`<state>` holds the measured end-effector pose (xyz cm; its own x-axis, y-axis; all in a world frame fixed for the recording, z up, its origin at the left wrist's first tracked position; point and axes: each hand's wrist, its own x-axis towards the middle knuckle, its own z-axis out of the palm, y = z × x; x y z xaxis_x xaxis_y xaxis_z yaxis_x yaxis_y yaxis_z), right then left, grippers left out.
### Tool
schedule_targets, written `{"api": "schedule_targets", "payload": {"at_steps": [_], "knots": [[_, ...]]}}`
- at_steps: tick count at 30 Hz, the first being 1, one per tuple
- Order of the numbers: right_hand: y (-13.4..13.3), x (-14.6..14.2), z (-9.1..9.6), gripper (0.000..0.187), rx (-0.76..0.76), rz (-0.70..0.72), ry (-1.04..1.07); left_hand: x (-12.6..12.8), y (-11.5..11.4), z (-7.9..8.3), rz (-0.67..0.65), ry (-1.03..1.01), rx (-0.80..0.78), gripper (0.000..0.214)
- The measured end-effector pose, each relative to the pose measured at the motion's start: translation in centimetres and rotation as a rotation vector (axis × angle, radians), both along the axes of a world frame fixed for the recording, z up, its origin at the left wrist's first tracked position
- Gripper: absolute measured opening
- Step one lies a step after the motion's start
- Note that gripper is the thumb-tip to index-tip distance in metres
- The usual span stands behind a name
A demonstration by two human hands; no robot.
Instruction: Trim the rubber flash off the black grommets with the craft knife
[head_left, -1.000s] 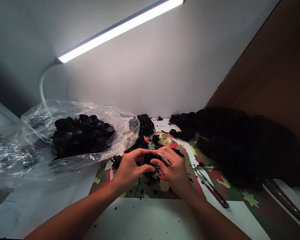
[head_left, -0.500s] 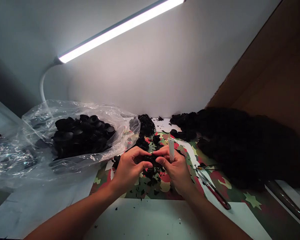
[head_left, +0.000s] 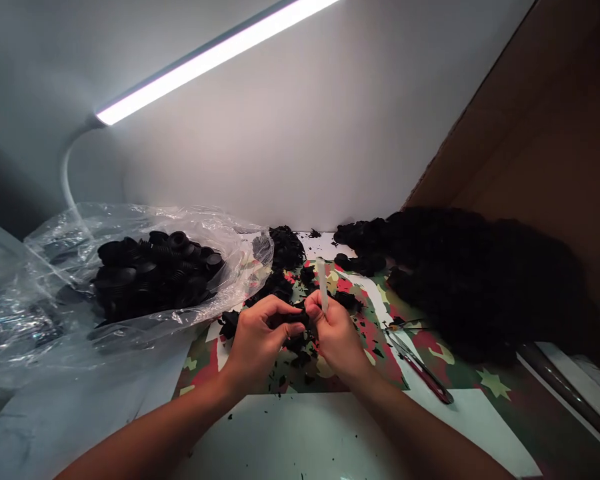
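My left hand (head_left: 257,340) pinches a small black rubber part (head_left: 291,319) between thumb and fingers at the middle of the table. My right hand (head_left: 336,333) is closed around a thin white tool (head_left: 322,285), which points up and away from me, and its thumb presses against the same black part. Both hands meet over a camouflage-patterned mat (head_left: 360,337) littered with black scraps (head_left: 300,360).
A clear plastic bag (head_left: 130,267) of black round parts lies at the left. A large pile of black parts (head_left: 470,280) fills the right, against a brown board (head_left: 545,133). Red-handled scissors (head_left: 420,367) lie right of my hands. A lamp bar (head_left: 215,57) glows overhead.
The white tool in my right hand swung from lying flat over the part to standing upright. Both hands stayed together on the black part; the view shifted slightly.
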<state>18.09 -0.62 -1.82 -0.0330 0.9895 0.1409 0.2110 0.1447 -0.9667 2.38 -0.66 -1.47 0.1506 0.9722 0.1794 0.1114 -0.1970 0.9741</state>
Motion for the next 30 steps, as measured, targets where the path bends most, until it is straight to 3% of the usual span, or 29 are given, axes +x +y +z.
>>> {"api": "schedule_targets", "payload": {"at_steps": [4,8,12,14,16,20,23,27,30], "knots": [[0.3,0.0,-0.5,0.041,-0.159,0.007,0.231,0.3,-0.2,0.4,0.013,-0.130,-0.085,0.012],[1.3,2.0,-0.3,0.047,-0.131,-0.139,0.301,-0.4,-0.3,1.4,0.058,-0.238,-0.126,0.017],[2.0,4.1,0.3,0.027,-0.135,-0.001,0.049,-1.1,0.2,1.8,0.005,-0.259,-0.234,0.026],[2.0,4.4,0.6,0.012,-0.075,0.058,-0.149,-1.2,0.5,1.8,-0.032,-0.264,-0.292,0.029],[1.9,4.3,0.9,0.009,0.011,0.035,-0.237,-1.1,0.7,1.6,-0.046,-0.240,-0.317,0.029],[1.1,3.4,1.5,0.013,0.122,0.005,-0.167,-0.8,0.8,1.2,-0.030,-0.112,-0.222,0.021],[0.2,2.3,1.8,0.012,0.183,0.077,-0.113,-0.6,0.7,0.8,-0.030,-0.010,-0.099,0.011],[-0.4,1.2,1.5,0.011,0.327,0.120,-0.170,-0.6,0.6,0.2,-0.018,0.084,0.041,0.008],[-0.6,0.8,0.9,0.021,0.433,0.114,-0.276,-0.5,0.4,0.2,-0.002,0.165,0.142,0.012]]}}
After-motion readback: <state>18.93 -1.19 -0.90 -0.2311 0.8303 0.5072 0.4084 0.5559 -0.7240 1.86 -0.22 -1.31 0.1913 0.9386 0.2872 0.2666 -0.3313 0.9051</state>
